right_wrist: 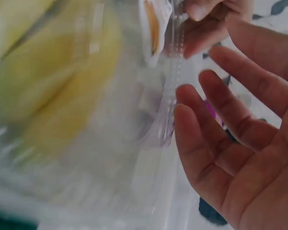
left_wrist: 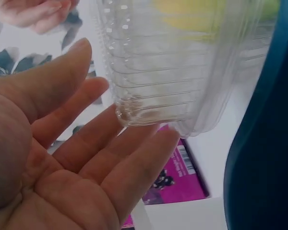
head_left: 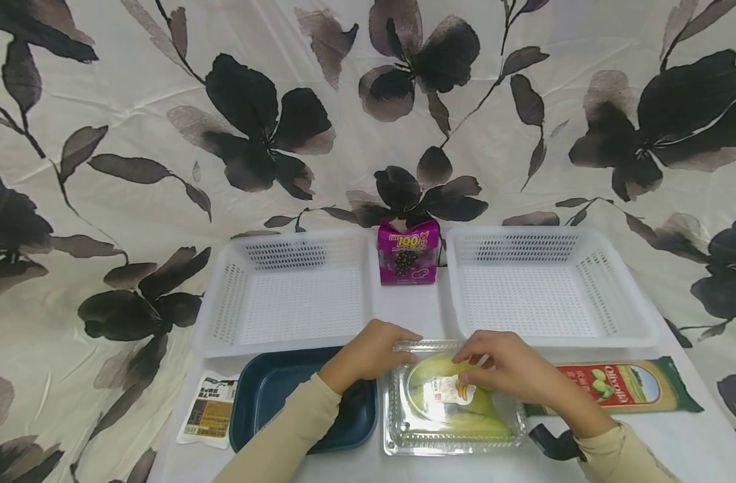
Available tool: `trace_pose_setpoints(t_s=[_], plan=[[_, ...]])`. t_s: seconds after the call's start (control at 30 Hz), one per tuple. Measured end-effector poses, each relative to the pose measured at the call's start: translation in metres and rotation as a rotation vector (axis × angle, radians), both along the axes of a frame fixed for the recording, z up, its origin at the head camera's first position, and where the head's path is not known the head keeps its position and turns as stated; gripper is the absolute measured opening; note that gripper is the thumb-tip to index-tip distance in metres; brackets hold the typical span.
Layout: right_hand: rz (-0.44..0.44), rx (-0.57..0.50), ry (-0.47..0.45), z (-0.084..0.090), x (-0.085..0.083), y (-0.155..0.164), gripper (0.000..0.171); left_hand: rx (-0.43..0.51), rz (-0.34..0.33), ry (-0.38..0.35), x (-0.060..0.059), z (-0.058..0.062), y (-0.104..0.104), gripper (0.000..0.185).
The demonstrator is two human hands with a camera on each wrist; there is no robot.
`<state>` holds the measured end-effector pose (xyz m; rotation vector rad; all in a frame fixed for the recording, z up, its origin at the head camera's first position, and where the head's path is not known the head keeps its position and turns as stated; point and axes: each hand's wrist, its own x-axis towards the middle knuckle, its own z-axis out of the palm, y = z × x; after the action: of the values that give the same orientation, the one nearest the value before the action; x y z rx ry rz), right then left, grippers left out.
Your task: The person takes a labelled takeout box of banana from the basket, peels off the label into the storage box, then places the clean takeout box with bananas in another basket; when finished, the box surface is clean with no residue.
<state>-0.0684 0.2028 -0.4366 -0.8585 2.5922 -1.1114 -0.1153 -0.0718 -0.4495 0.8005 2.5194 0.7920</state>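
Head view: a packet (head_left: pixel 209 410) lies at near left, then a dark blue tray (head_left: pixel 271 392). The left hand (head_left: pixel 370 350), fingers relaxed and spread, touches the far-left corner of the clear clamshell box (head_left: pixel 452 439) of yellow fruit, near centre. The right hand (head_left: pixel 509 365) rests on its far rim, fingers loosely spread. Far off, two white baskets (head_left: pixel 283 295) flank a purple box (head_left: pixel 406 253); a green packet (head_left: pixel 627 386) lies right.

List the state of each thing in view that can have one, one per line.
Clear clamshell box: lid shut over yellow-green fruit, both hands at its far edge.
Left basket: upright, nothing in it.
Right basket: upright, nothing in it.
Blue tray: upright, partly under the left sleeve.
Purple packet: standing, sealed.
Olive packet: lying flat.
Left hand: fingers straight, touching the box.
Right hand: fingers relaxed on the lid.
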Motion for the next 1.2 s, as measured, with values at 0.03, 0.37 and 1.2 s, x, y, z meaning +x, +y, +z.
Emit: trace_pose_setpoints(t_s=[0.03, 0.37, 1.2], plan=[[0.026, 0.010, -0.003, 0.000, -0.003, -0.004, 0.022, 0.000, 0.001, 0.008, 0.000, -0.001, 0.000, 0.039], [0.183, 0.111, -0.042, -0.001, -0.023, -0.033, 0.015, 0.006, -0.020, 0.069, 0.001, -0.010, -0.003, 0.038], [0.096, 0.183, -0.107, -0.006, -0.026, -0.051, 0.019, 0.028, 0.041, 0.037, 0.003, -0.013, -0.002, 0.037]])
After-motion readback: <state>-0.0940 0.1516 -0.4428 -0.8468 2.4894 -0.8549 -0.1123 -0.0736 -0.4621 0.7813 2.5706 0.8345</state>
